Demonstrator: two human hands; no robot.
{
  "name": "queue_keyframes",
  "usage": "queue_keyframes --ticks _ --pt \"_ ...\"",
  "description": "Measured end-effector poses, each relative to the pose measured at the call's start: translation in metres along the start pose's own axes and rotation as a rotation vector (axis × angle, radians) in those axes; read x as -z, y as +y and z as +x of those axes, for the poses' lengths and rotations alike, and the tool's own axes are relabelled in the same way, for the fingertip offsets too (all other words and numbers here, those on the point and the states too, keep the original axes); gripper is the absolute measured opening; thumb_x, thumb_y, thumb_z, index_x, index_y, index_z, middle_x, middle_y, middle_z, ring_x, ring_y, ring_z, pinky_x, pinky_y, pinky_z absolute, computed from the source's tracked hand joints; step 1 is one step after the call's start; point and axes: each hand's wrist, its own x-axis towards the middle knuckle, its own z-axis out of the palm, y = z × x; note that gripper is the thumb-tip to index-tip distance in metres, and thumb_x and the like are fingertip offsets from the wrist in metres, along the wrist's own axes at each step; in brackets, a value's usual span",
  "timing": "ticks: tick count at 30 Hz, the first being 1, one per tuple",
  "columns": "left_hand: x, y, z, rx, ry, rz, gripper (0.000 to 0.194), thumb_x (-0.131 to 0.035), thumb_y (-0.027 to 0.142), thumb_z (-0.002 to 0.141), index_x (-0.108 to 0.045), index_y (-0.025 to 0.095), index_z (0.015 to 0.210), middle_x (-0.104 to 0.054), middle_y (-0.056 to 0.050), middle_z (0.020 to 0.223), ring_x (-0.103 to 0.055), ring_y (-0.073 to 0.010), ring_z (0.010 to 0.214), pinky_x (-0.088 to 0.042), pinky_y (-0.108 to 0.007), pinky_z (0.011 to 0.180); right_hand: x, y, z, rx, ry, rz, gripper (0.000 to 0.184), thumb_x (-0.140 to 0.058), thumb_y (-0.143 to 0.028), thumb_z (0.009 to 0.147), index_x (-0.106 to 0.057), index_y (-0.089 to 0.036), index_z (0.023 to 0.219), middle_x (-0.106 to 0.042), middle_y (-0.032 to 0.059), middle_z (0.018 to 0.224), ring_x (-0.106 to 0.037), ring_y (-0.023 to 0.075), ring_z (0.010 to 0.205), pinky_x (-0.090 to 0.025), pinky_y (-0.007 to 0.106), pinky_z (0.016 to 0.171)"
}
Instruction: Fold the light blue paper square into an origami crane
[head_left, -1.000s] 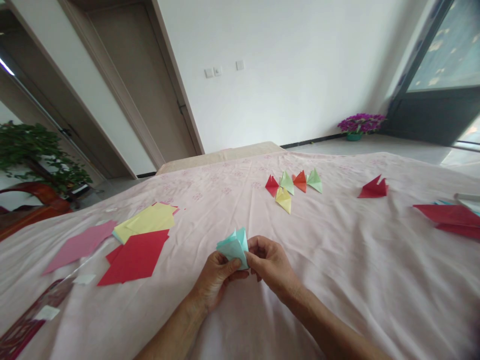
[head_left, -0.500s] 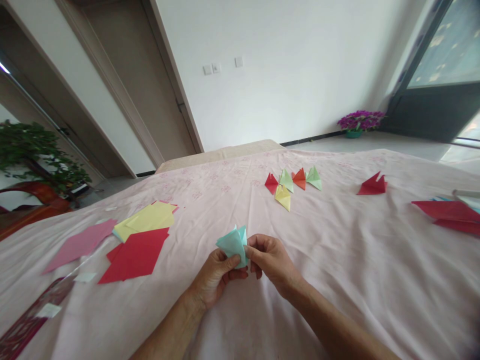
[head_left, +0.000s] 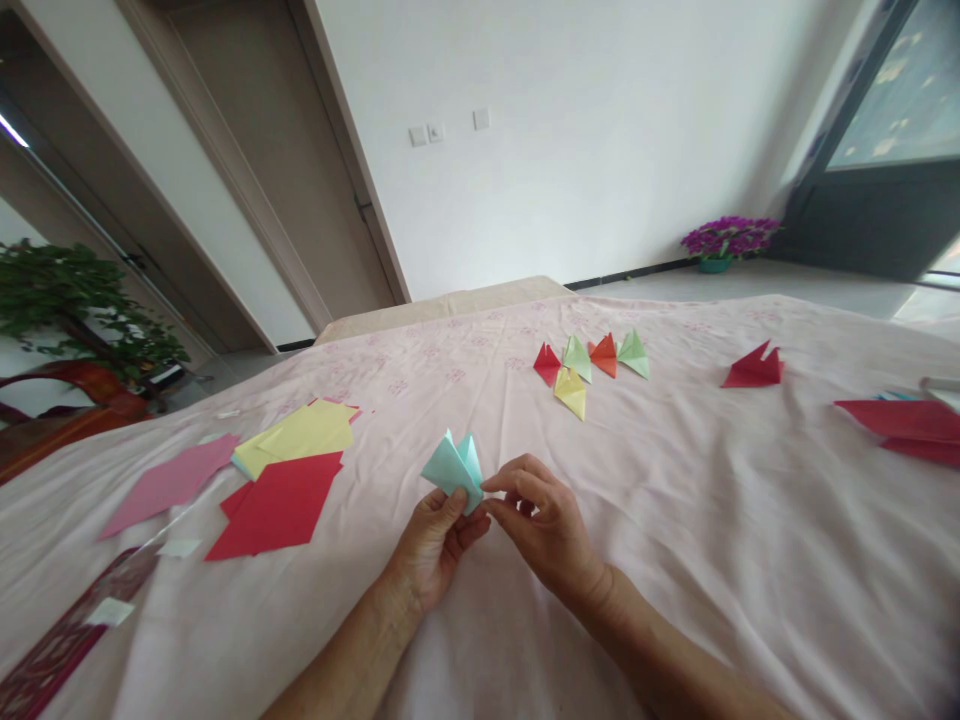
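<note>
Home room: brown wooden door (head_left: pixel 277 150), floral cloth (head_left: pixel 637 500), leafy plant (head_left: pixel 67 290), purple potted flowers (head_left: pixel 727 240), white wall (head_left: pixel 555 130).

The light blue folded paper (head_left: pixel 452 467) was creased, with two pointed flaps standing apart at its top and a narrower lower end. It was held up at a tilt, nearer and to the left of the yellow folded piece (head_left: pixel 571 394)

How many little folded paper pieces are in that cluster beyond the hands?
5. Left to right, the back row has a red piece, a pale green piece, an orange piece and a second pale green one; a yellow piece sits in front.
</note>
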Motion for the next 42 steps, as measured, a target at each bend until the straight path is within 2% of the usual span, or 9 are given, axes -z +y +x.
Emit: queue_keyframes --ticks 9,14,22,30,35,39,42 --pt "0.002 0.001 -0.002 0.009 -0.010 0.084 0.034 -0.088 0.033 0.058 -0.069 0.011 0.076 -0.071 -0.002 0.067 -0.067 -0.0111 0.060 -0.058 -0.021 0.059 0.009 0.003 0.003 0.099 -0.128 -0.140 0.009 -0.062 -0.020 0.085 -0.069 -0.023 0.082 -0.058 0.0028 0.089 -0.059 0.0132 0.077 -0.047 0.024 0.066" --pt "0.003 0.005 -0.001 0.034 -0.023 0.144 0.037 -0.088 0.034 0.057 -0.070 0.010 0.078 -0.069 -0.003 0.064 -0.066 -0.0111 0.057 -0.058 -0.021 0.059 0.018 0.000 0.008 0.134 -0.225 -0.219 0.011 -0.059 -0.020 0.088 -0.068 -0.023 0.081 -0.058 0.0030 0.096 -0.058 0.0120 0.076 -0.047 0.024 0.068" --pt "0.004 0.006 0.000 0.042 -0.007 0.146 0.036 -0.088 0.033 0.057 -0.070 0.011 0.078 -0.070 -0.002 0.064 -0.066 -0.0118 0.057 -0.058 -0.022 0.058 0.016 0.001 0.008 0.160 -0.224 -0.198 0.009 -0.060 -0.019 0.088 -0.066 -0.022 0.083 -0.057 0.0023 0.092 -0.058 0.0124 0.079 -0.046 0.023 0.070" --pt "0.003 0.008 -0.002 0.124 -0.005 0.147 0.037 -0.089 0.032 0.056 -0.070 0.010 0.080 -0.070 -0.002 0.062 -0.066 -0.0121 0.055 -0.058 -0.021 0.056 0.019 0.002 0.009 0.188 -0.310 -0.328 0.010 -0.056 -0.019 0.090 -0.064 -0.023 0.086 -0.057 0.0028 0.102 -0.058 0.0121 0.080 -0.045 0.024 0.071" --pt "0.003 0.008 -0.005 0.165 -0.017 0.124 0.037 -0.088 0.030 0.057 -0.070 0.011 0.082 -0.070 -0.002 0.064 -0.066 -0.0117 0.056 -0.058 -0.021 0.056 0.019 -0.002 0.010 0.227 -0.347 -0.425 0.011 -0.052 -0.021 0.092 -0.062 -0.022 0.088 -0.057 0.0029 0.100 -0.057 0.0127 0.078 -0.044 0.025 0.071" --pt "0.001 0.005 -0.005 0.115 -0.010 0.097 0.032 -0.087 0.028 0.060 -0.069 0.012 0.082 -0.069 -0.001 0.064 -0.066 -0.0107 0.056 -0.058 -0.021 0.056 0.017 -0.001 0.011 0.233 -0.324 -0.316 0.012 -0.052 -0.019 0.092 -0.062 -0.021 0.088 -0.056 0.0031 0.099 -0.057 0.0129 0.080 -0.045 0.025 0.073" --pt "-0.002 0.003 -0.005 0.005 0.048 0.054 0.028 -0.085 0.027 0.063 -0.069 0.013 0.081 -0.069 0.000 0.068 -0.066 -0.0103 0.059 -0.058 -0.020 0.057 0.011 0.003 0.009 0.173 -0.152 -0.156 0.010 -0.055 -0.016 0.090 -0.062 -0.021 0.083 -0.056 0.0026 0.091 -0.056 0.0134 0.081 -0.046 0.025 0.071"
